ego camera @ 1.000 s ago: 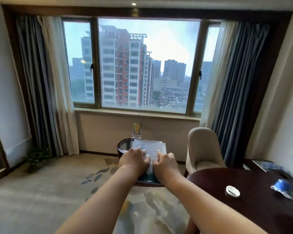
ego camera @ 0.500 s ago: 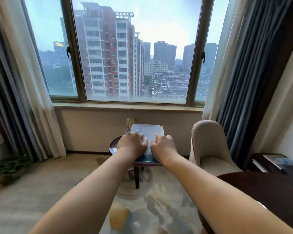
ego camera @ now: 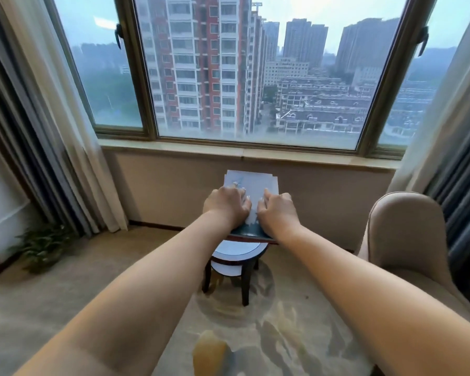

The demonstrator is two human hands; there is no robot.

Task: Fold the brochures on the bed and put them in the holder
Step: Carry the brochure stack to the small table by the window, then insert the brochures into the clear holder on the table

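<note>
The person is holding the brochures [ego camera: 251, 183] out in front, in the air above the small table [ego camera: 238, 249], below the window sill. The left hand [ego camera: 225, 206] and right hand [ego camera: 277, 210] are each gripping the stack's near half, fingers curled over the top; the thumbs are not showing. The paper is looking light, thin and bendy, with sheets likely to slide apart, so pinching both side edges seems best. No holder is showing; the stack may be hiding it. The bed is out of view.

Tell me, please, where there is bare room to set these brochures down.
On the side table, the near top below the brochures shows bare; its far part is hidden. The window sill is bare too. The armchair crowds the right.
</note>
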